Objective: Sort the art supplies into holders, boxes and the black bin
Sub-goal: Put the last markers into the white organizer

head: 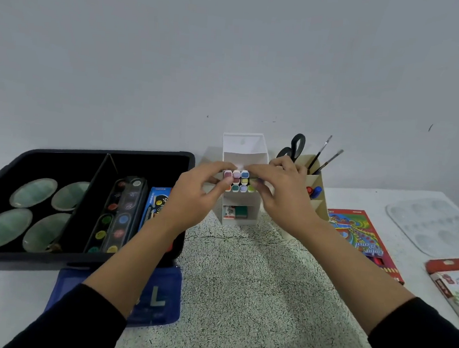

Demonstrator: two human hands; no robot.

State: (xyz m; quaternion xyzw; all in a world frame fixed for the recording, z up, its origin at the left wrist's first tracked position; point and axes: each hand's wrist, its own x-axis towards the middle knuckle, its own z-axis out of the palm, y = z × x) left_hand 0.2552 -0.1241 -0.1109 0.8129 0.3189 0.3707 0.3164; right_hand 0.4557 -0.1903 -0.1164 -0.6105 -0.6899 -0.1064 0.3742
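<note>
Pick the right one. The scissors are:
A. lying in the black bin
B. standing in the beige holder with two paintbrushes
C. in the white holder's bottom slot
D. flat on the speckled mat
B: the scissors stand handles-up in the beige holder, beside the two paintbrushes.

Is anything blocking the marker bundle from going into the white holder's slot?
Nothing visible does. The left hand and right hand pinch the markers at the middle slot of the white holder; small boxes sit in its lower shelf, below.
</note>
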